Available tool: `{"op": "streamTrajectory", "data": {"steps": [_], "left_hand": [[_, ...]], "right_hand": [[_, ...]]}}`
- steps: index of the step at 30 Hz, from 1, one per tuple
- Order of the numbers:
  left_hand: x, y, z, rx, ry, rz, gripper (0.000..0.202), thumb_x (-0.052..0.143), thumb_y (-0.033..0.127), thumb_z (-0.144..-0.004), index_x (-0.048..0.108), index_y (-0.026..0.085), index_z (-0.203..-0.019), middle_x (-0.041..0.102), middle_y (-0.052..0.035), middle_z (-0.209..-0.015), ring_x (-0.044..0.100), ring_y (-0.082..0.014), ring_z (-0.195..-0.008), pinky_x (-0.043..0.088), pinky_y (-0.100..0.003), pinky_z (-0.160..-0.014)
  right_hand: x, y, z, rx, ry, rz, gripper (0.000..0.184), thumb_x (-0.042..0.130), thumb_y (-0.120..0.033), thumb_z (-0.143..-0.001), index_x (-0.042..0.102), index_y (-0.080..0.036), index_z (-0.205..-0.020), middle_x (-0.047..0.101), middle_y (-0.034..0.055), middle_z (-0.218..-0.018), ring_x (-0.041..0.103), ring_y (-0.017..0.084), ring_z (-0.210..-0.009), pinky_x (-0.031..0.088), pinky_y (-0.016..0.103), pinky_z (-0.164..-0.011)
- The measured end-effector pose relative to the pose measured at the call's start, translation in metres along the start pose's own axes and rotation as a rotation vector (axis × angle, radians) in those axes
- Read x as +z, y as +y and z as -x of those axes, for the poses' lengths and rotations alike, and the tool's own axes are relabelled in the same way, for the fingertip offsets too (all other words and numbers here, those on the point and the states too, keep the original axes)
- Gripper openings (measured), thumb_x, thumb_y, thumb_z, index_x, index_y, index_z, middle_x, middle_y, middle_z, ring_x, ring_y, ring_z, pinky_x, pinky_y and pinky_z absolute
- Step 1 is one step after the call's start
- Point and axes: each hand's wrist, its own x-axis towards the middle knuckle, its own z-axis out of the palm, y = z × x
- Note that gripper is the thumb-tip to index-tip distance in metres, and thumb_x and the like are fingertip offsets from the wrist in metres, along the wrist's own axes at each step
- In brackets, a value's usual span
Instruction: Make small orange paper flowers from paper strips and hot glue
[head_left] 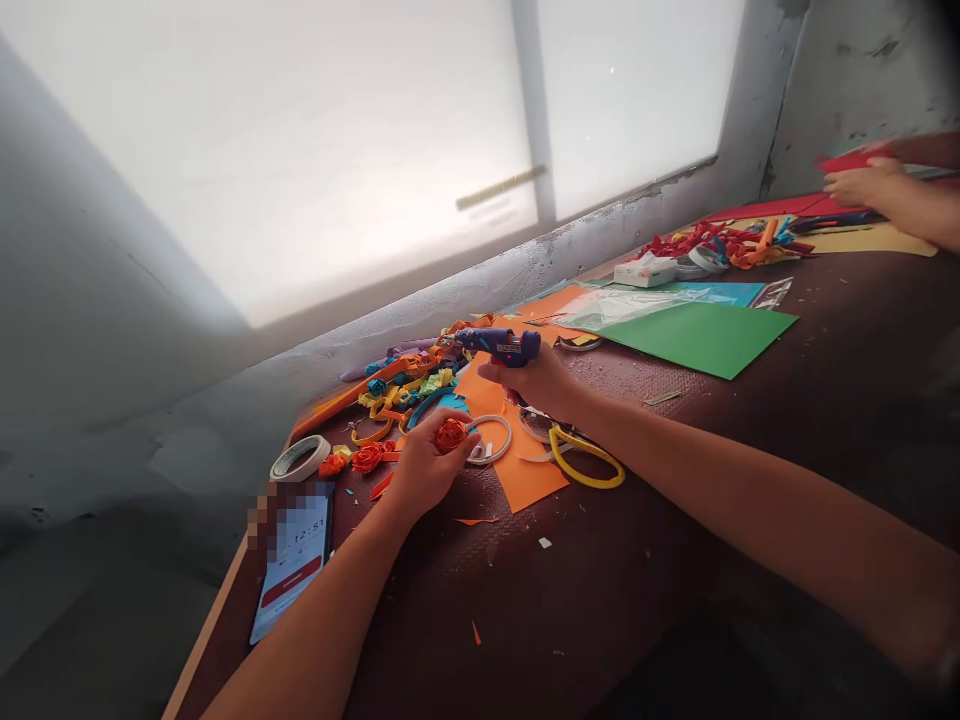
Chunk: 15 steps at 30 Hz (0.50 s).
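Note:
My left hand is closed around a small orange rolled paper rose, held just above the dark table. My right hand grips a blue glue gun with its nozzle pointing left, above an orange paper sheet. Two more orange paper roses lie left of my left hand. A heap of coloured paper strips sits under the glue gun's nozzle.
A tape roll and a phone lie near the table's left edge. Yellow-handled scissors and a white ring rest by the orange sheet. A green sheet lies farther right. Another person's hand works with red paper at the far right.

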Motion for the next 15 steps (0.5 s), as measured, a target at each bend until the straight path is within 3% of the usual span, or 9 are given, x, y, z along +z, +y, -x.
{"op": "streamTrajectory", "data": {"steps": [3, 6, 11, 15], "left_hand": [[-0.004, 0.0, 0.0, 0.018, -0.102, -0.026, 0.035, 0.07, 0.048, -0.084, 0.066, 0.019, -0.103, 0.053, 0.0028, -0.067, 0.045, -0.0127, -0.061, 0.036, -0.025, -0.059], [-0.005, -0.001, 0.001, -0.057, -0.174, 0.076, 0.037, 0.066, 0.05, -0.087, 0.057, 0.02, -0.107, 0.054, 0.0045, -0.066, 0.048, -0.0126, -0.06, 0.039, -0.025, -0.059], [-0.005, -0.002, -0.002, -0.091, -0.133, 0.081, 0.039, 0.073, 0.052, -0.081, 0.055, 0.019, -0.091, 0.048, 0.0071, -0.061, 0.042, -0.0097, -0.053, 0.032, -0.023, -0.051], [-0.006, -0.001, -0.006, -0.098, -0.076, 0.052, 0.045, 0.079, 0.046, -0.078, 0.063, 0.017, -0.108, 0.048, 0.0074, -0.063, 0.039, -0.0088, -0.055, 0.03, -0.022, -0.052]], "right_hand": [[0.0, 0.013, -0.003, 0.046, 0.077, -0.007, 0.025, 0.077, -0.033, -0.073, 0.058, -0.018, -0.067, 0.048, -0.0051, -0.046, 0.044, 0.01, -0.043, 0.037, 0.025, -0.045], [-0.003, 0.019, -0.003, 0.074, 0.135, -0.017, 0.025, 0.077, -0.032, -0.074, 0.057, -0.019, -0.066, 0.047, -0.0052, -0.045, 0.042, 0.01, -0.044, 0.036, 0.025, -0.046], [-0.004, 0.015, -0.002, 0.098, 0.121, -0.026, 0.025, 0.08, -0.031, -0.071, 0.058, -0.019, -0.066, 0.047, -0.0055, -0.046, 0.042, 0.01, -0.043, 0.034, 0.025, -0.044], [-0.003, 0.014, -0.002, 0.11, 0.102, -0.044, 0.023, 0.078, -0.031, -0.073, 0.059, -0.018, -0.067, 0.047, -0.0056, -0.045, 0.041, 0.009, -0.042, 0.034, 0.024, -0.043]]}}
